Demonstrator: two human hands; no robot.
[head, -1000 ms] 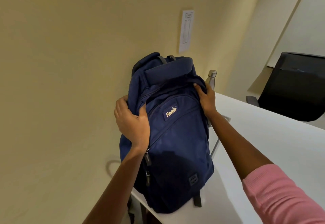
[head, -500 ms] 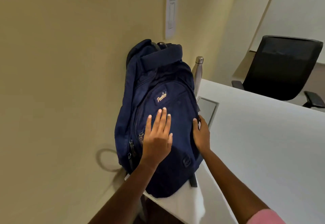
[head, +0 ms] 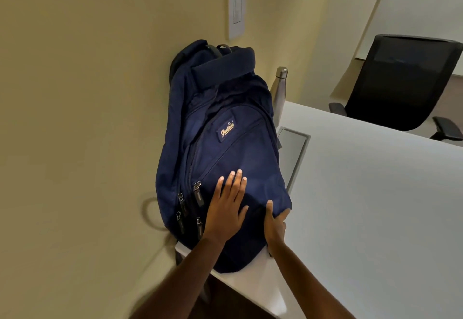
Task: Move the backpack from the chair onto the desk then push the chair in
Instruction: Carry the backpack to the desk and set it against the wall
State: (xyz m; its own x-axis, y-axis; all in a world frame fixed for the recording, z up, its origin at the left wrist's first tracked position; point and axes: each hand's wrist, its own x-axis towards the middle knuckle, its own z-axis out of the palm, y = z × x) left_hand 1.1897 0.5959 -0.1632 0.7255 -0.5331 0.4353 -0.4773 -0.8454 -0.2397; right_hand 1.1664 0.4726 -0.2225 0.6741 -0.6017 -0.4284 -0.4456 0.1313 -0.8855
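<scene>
A dark blue backpack point(head: 223, 138) stands on the left end of the white desk point(head: 363, 193), leaning back against the beige wall. My left hand point(head: 226, 208) lies flat on its lower front pocket with the fingers spread. My right hand point(head: 274, 223) rests against the bag's lower right side, thumb up on the fabric, fingers hidden behind the bag's edge. A black office chair point(head: 400, 83) stands beyond the far side of the desk at the upper right.
A steel water bottle point(head: 278, 93) stands just behind the backpack on the right. A grey cable hatch point(head: 293, 153) is set into the desk beside the bag. A white notice point(head: 236, 3) hangs on the wall above. The desk's near corner is under my forearms.
Both hands slid down from the backpack's upper sides to its lower front. The bag has settled back against the wall, and the view has moved closer.
</scene>
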